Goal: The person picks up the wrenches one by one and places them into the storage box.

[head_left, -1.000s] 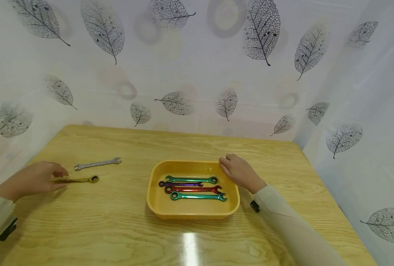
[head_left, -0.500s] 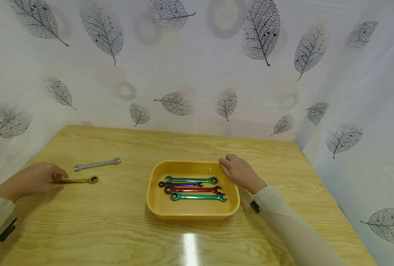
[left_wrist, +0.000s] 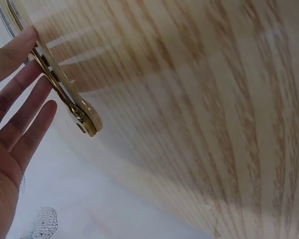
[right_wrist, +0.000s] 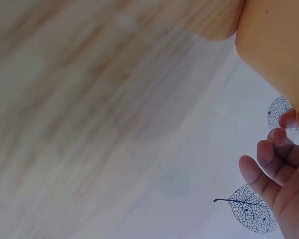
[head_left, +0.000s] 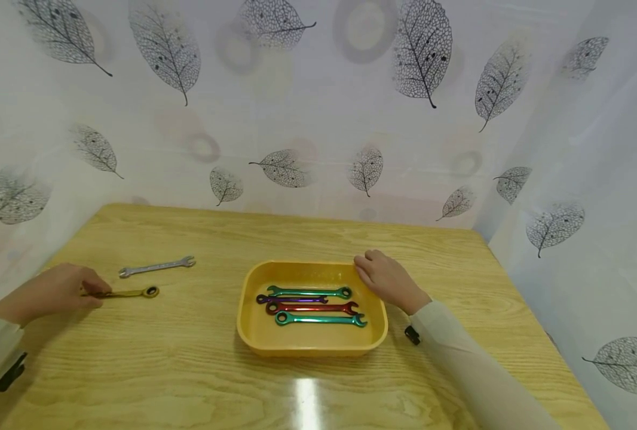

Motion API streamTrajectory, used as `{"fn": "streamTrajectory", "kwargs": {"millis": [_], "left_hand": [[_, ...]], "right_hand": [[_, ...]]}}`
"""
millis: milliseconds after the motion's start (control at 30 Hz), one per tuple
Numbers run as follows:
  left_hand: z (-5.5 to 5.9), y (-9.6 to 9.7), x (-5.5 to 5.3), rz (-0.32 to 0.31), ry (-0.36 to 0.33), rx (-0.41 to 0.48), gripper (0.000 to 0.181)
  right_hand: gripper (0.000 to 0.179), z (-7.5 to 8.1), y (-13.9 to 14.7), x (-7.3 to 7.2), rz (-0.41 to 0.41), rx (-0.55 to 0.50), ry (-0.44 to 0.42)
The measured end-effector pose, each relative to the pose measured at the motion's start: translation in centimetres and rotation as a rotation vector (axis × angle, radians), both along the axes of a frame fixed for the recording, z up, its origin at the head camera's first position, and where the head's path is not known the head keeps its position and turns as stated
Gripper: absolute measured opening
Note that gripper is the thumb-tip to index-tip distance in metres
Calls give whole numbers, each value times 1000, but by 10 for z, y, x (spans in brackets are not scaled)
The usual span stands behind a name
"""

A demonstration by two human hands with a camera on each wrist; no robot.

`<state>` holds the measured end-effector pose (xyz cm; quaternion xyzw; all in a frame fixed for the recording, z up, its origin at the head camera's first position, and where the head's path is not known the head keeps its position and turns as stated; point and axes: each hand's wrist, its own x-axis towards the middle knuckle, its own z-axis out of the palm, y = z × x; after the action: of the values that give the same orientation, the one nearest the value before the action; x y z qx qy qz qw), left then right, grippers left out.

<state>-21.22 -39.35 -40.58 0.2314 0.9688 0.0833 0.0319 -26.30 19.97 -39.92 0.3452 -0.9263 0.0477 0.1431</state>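
At the left of the table, my left hand point(head_left: 63, 289) pinches a gold ratchet combination wrench point(head_left: 130, 293) by its left end. Thumb and fingertips sit on opposite sides of that wrench point(left_wrist: 65, 94) in the left wrist view, close to the tabletop. A yellow tray point(head_left: 313, 346) stands in the middle, and my right hand point(head_left: 387, 280) grips its far right corner. From the right wrist, part of the right hand point(right_wrist: 284, 174) shows at the tray rim. Inside the tray lie a green wrench point(head_left: 308, 291), a purple wrench point(head_left: 294, 299), a red wrench point(head_left: 313, 308) and a teal wrench point(head_left: 321, 319).
A silver open-end wrench point(head_left: 157, 267) lies just behind the gold one. The wooden table point(head_left: 189, 382) ends at the back against a leaf-patterned curtain point(head_left: 308, 119), which also hangs along both sides.
The left fingers have drawn in around the end of the gold wrench, which has barely shifted. My right hand and the tray stay where they were.
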Motion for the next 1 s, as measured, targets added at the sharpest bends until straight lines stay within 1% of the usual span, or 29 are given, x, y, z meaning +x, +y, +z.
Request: {"fn": "streamTrajectory", "kwargs": {"millis": [33,200,267,333,400,567,767,833,1000], "left_hand": [[-1,-1,0,-9,14,1,18],[-12,-8,-1,-46,143,40,20],[-17,-10,0,-48,176,74,21],[-20,-13,0,-53,192,109,22],[-21,-14,0,-32,193,138,22],[-22,-16,2,13,178,165,23],[-24,-16,3,21,192,148,26],[-25,-17,3,17,211,147,26],[-27,-18,3,26,219,169,23]], "right_hand": [[13,0,0,0,-1,1,-1],[12,-1,0,0,-1,0,-5],[12,-1,0,0,2,-3,-3],[12,-2,0,0,7,-8,4],[13,-2,0,-1,15,-12,13],[13,-2,0,-1,20,-18,21],[13,0,0,-1,15,-7,1],[14,0,0,-1,15,-5,-3],[14,-1,0,-1,18,-9,3]]}}
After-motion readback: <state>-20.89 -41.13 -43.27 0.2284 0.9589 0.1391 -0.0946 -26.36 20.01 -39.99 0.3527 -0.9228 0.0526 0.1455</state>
